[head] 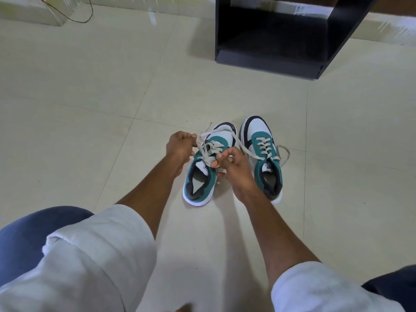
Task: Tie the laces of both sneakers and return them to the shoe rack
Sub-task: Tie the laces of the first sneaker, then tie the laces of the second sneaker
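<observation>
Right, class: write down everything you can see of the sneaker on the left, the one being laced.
The left sneaker stands upright on the tiled floor, toe pointing away, close beside its partner. It is white and teal with a black toe band, dark collar lining, a white sole and a labelled tongue. Its flat off-white laces are untied. The left hand pinches one end out to the side, and the right hand grips lace over the tongue; another strand trails across to the partner.

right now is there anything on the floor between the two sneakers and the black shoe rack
Nothing visible does. The floor is bare tile from the sneakers up to the shoe rack's open front.
</observation>
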